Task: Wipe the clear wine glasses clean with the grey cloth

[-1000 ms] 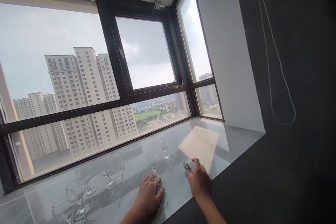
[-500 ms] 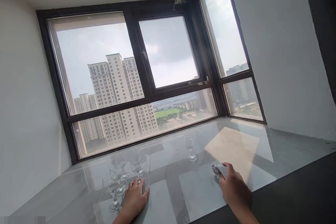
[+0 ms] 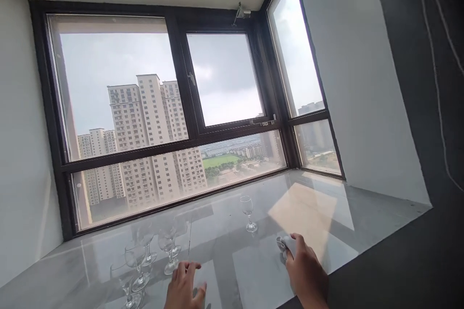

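My left hand (image 3: 185, 286) is at the bottom, just right of a cluster of clear stemmed glasses (image 3: 136, 257). Its thumb and fingers are apart, and nothing shows between them. The closest glass (image 3: 167, 246) stands upright beside its fingertips, a small gap away. My right hand (image 3: 305, 270) grips a small whitish-grey object (image 3: 282, 244) with a curled, rounded end. Most of that object is hidden by the fingers, so its kind is unclear. A single stemmed glass (image 3: 249, 213) stands upright farther back, between the two hands and touched by neither.
The glasses stand on a glossy grey marble-look windowsill (image 3: 221, 231), with a sunlit patch on the right. Its front edge slopes up to the right. Behind is a dark window frame (image 3: 181, 142) with a latch and tall buildings outside. Loose cords hang at far right.
My left hand has drawn back from the glass cluster toward the lower edge, its fingers now lifted and parted. The right hand keeps hold of the whitish-grey object. The view has shifted slightly right.
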